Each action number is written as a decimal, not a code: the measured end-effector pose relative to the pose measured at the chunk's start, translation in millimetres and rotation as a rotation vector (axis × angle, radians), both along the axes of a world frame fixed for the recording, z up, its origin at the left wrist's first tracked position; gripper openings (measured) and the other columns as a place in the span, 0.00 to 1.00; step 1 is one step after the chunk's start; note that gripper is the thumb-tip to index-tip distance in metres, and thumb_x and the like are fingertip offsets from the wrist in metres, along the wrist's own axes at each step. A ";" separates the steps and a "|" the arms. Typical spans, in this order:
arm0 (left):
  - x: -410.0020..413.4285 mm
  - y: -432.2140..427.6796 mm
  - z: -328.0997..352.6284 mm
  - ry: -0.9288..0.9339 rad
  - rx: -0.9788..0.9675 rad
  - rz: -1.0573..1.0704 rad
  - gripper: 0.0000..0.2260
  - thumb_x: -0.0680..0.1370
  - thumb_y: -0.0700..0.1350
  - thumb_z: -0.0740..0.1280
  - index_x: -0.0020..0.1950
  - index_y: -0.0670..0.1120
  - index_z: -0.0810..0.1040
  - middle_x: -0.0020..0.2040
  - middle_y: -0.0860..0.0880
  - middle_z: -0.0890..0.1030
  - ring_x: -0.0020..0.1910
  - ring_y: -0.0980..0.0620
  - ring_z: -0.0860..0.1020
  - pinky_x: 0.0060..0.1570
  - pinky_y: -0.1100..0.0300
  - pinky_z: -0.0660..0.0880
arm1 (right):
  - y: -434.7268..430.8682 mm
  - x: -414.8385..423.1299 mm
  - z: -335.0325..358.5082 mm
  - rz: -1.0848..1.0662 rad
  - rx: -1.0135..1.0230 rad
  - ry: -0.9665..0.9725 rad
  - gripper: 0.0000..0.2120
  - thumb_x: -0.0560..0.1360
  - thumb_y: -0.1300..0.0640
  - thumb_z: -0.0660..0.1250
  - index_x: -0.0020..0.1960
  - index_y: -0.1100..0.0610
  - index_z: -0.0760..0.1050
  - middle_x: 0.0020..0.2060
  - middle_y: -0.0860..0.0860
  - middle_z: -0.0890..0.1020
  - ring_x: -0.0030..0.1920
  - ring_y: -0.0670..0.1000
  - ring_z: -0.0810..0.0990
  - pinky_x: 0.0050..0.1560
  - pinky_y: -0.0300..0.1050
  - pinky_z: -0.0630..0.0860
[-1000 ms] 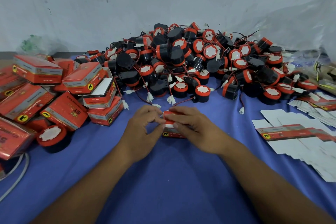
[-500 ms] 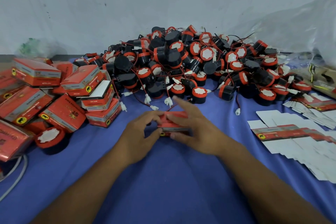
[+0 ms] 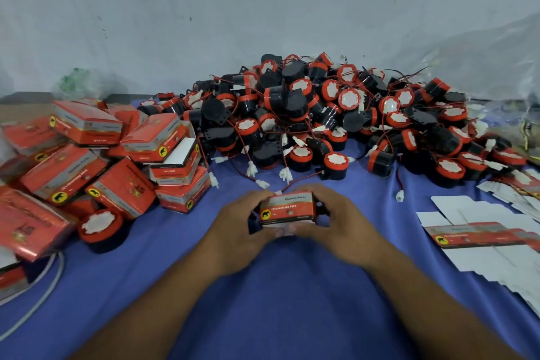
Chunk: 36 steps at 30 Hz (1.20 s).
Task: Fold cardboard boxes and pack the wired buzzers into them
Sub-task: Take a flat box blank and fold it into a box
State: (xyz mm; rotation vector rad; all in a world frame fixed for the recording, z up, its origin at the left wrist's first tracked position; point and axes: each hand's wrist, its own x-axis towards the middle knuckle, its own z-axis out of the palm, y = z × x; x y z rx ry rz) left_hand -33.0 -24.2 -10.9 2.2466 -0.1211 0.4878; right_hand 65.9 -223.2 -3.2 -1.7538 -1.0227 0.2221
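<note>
I saw both hands meet at the middle of the blue cloth, low over it and just in front of the heap of wired buzzers. Between them sat a small red box, its long printed side turned toward me, with a yellow elephant badge at its lower left corner. The left hand curled round the box's left end, and the right hand curled round its right end, so each hand gripped the box from its own side. Fingertips showed under the box's near edge, blurred. I could not tell whether the box touched the cloth, nor whether a buzzer lay inside it. The heap of black and red buzzers spread along the pale wall, red wires and white plugs trailing out toward the hands. To the left, closed boxes lay tumbled over one another, and a single buzzer stood on the cloth just beside them, white face up. A white cable curved along the left edge. On the right, flat box blanks lay fanned out, mostly white side up.
</note>
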 end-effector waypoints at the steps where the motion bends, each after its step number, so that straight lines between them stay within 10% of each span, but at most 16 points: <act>1: -0.8 0.0 1.0 0.016 -0.024 -0.001 0.21 0.72 0.59 0.73 0.62 0.66 0.69 0.57 0.68 0.76 0.56 0.67 0.75 0.54 0.75 0.70 | 0.9 0.6 1.3 -0.013 0.003 -0.009 0.21 0.71 0.44 0.76 0.61 0.47 0.77 0.53 0.46 0.83 0.54 0.49 0.83 0.53 0.45 0.80; 9: -1.4 1.6 13.2 -0.032 -0.250 0.221 0.17 0.71 0.54 0.77 0.56 0.57 0.77 0.49 0.59 0.81 0.45 0.58 0.82 0.43 0.64 0.78 | 4.6 -0.2 -3.9 -0.050 -0.008 0.098 0.27 0.74 0.41 0.72 0.70 0.43 0.68 0.63 0.42 0.77 0.58 0.46 0.81 0.54 0.44 0.80; 12: 8.0 17.6 53.8 -0.189 -0.737 0.378 0.12 0.75 0.45 0.74 0.57 0.43 0.80 0.43 0.46 0.85 0.35 0.52 0.83 0.34 0.63 0.78 | 5.3 -1.5 -5.3 -0.093 -0.108 0.032 0.28 0.73 0.39 0.68 0.70 0.38 0.63 0.64 0.37 0.73 0.57 0.39 0.78 0.52 0.37 0.77; 17: 9.4 55.0 138.4 -0.452 -1.514 0.047 0.05 0.77 0.36 0.70 0.49 0.35 0.78 0.46 0.40 0.85 0.53 0.46 0.84 0.50 0.61 0.81 | 8.0 -4.5 -5.1 -0.129 -0.190 -0.025 0.20 0.77 0.50 0.71 0.67 0.48 0.72 0.58 0.41 0.77 0.51 0.41 0.79 0.51 0.32 0.75; 23: 3.8 24.2 78.7 -0.090 -1.030 0.174 0.08 0.81 0.36 0.64 0.58 0.41 0.79 0.52 0.44 0.85 0.52 0.47 0.84 0.47 0.61 0.81 | 3.2 -1.1 3.4 -0.140 -0.299 -0.210 0.15 0.79 0.49 0.69 0.63 0.52 0.77 0.53 0.41 0.77 0.49 0.38 0.76 0.50 0.34 0.71; 28: 6.1 2.5 15.5 0.127 -0.445 0.287 0.07 0.80 0.38 0.67 0.49 0.49 0.82 0.40 0.53 0.85 0.40 0.54 0.84 0.42 0.59 0.81 | -59.6 48.1 29.6 -0.831 -0.773 -0.259 0.34 0.73 0.41 0.72 0.73 0.54 0.66 0.71 0.58 0.68 0.71 0.63 0.64 0.69 0.57 0.65; 32: 7.7 1.1 2.5 0.164 -0.279 0.253 0.09 0.80 0.41 0.68 0.47 0.57 0.80 0.41 0.54 0.85 0.41 0.60 0.82 0.46 0.63 0.78 | -120.1 61.3 38.9 -0.852 -1.192 0.106 0.45 0.71 0.31 0.69 0.77 0.57 0.61 0.74 0.58 0.67 0.73 0.62 0.66 0.72 0.59 0.63; 36: 7.7 1.9 0.3 0.160 -0.299 0.235 0.09 0.79 0.42 0.68 0.47 0.57 0.80 0.42 0.55 0.85 0.42 0.59 0.83 0.44 0.67 0.78 | -121.2 69.2 36.2 -0.812 -1.168 0.036 0.31 0.76 0.43 0.70 0.69 0.63 0.71 0.65 0.59 0.77 0.63 0.59 0.78 0.61 0.52 0.74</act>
